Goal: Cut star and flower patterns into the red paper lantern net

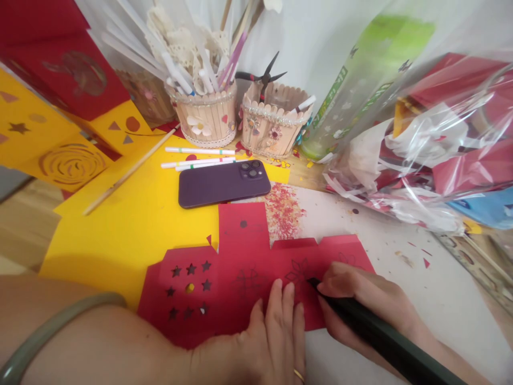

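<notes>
A red cardstock box template (244, 299) lies flat on the work surface, with star-shaped holes in its left panel and pencilled flower drawings on the panels to the right. My left hand (276, 326) rests on its lower middle, fingers stretched out and pressing the card. In my right hand (360, 299) is a long black craft knife (372, 329), gripped like a pen. Its dark tip touches or nearly touches the card beside the flower drawing (298, 270). Part of the rightmost panel is hidden behind my right hand.
Yellow card (104, 240) lies at left under a wooden stick (128, 174). A purple phone (216, 187) sits behind the template. Stick-sided pots (208, 120) with pens and pliers (265, 79) stand behind. At right is a plastic bag of scraps (433, 144).
</notes>
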Tool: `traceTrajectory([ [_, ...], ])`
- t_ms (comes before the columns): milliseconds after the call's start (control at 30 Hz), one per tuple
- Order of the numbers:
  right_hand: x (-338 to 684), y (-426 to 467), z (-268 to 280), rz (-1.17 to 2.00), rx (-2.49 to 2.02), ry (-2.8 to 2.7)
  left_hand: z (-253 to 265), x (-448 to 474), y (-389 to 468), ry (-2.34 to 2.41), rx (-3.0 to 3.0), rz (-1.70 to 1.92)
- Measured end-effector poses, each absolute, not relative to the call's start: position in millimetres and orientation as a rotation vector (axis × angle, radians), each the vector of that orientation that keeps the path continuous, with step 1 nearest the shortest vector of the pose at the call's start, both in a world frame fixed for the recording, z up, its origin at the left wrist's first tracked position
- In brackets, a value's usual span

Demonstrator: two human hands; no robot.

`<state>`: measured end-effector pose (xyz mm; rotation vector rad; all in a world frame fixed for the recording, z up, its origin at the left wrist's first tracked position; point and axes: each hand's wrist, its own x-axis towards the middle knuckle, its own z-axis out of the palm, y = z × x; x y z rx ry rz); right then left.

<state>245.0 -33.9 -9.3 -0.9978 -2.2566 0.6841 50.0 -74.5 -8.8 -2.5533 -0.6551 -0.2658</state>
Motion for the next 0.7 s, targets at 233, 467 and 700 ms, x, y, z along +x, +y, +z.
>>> traceTrajectory([
  [233, 242.1, -39.5, -15.4, 0.679, -1.022, -2.166, -14.4, 50.1, -79.7, -0.711, -2.567, -0.291],
  [467, 246.6, -32.9, -5.6, 0.748, -0.938, -2.313, -16.2, 51.7, -82.0, -0.780, -2.556, -0.313],
  [700, 244.8, -38.3, -8.5, 0.786, -1.021, -2.209, -14.4, 50.2, -79.9, -0.747, -2.562, -0.305],
])
